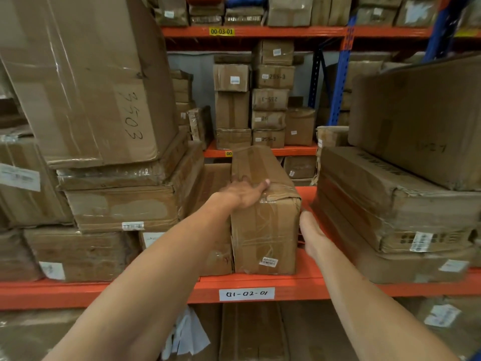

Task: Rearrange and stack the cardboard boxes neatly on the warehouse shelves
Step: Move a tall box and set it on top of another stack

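Note:
A taped cardboard box stands on the orange shelf, its short end with a barcode sticker facing me. My left hand lies on the box's top left edge, thumb stretched across the top. My right hand presses flat against the box's right side, in the gap beside the right-hand stack. Both hands clasp the box between them.
On the left rises a pile of flat boxes, topped by a big tilted box marked 3503. A stack of flat cartons stands close on the right. The beam label reads 01-02-01. More boxes fill the far rack.

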### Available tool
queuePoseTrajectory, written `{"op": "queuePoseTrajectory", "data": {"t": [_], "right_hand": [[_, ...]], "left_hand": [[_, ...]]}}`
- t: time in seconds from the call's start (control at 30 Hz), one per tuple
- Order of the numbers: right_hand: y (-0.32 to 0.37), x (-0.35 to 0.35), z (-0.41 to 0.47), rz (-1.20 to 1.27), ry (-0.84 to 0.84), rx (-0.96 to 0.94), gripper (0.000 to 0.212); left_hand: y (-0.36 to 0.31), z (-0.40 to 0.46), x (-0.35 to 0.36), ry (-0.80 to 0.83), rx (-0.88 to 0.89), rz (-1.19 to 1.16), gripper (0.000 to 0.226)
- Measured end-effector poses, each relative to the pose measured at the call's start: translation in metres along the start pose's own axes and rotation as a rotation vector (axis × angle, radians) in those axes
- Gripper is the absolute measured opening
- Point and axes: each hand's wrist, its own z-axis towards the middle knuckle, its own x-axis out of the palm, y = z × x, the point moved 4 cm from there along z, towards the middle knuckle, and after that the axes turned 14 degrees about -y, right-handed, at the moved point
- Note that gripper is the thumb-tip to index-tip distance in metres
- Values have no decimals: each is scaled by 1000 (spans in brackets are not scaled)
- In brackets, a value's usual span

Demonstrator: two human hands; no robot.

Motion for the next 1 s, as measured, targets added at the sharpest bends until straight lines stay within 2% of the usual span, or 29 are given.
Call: {"op": "queuePoseTrajectory", "data": {"t": [0.17, 0.27, 0.37, 0.47, 0.57, 0.67, 0.7, 0.77, 0.83, 0.87, 0.9, 0.93, 1.0], "right_hand": [[54, 2, -6, -42, -30, -124, 69], [81, 14, -15, -197, -60, -248, 74], [114, 26, -30, -365, -116, -418, 77], [157, 50, -52, -386, -101, -571, 81], [200, 85, -83, -268, -18, -641, 85], [228, 125, -120, -154, 140, -680, 83], [233, 139, -133, -138, 200, -697, 82], [237, 166, -160, -122, 346, -708, 84], [235, 192, -187, -126, 484, -692, 105], [233, 203, -198, -134, 515, -688, 121], [231, 212, -208, -138, 521, -688, 133], [230, 220, -217, -140, 517, -695, 140], [230, 234, -233, -137, 506, -706, 142]], "left_hand": [[23, 0, -13, 61, -47, -142, 88], [37, -7, -17, 81, -72, -138, 86], [46, -11, -41, 34, -51, -120, 86], [47, -15, -92, -83, 89, -77, 66], [45, -26, -162, -208, 191, -131, 38], [56, -47, -245, -467, 255, -472, 25], [64, -57, -275, -623, 287, -601, 24], [92, -77, -331, -1078, 274, -702, 23], [133, -94, -369, -1512, 70, -634, 24], [156, -97, -378, -1608, -58, -627, 31], [178, -93, -381, -1578, -155, -649, 45], [200, -84, -377, -1446, -221, -682, 62], [231, -66, -348, -1067, -249, -818, 90]]}}
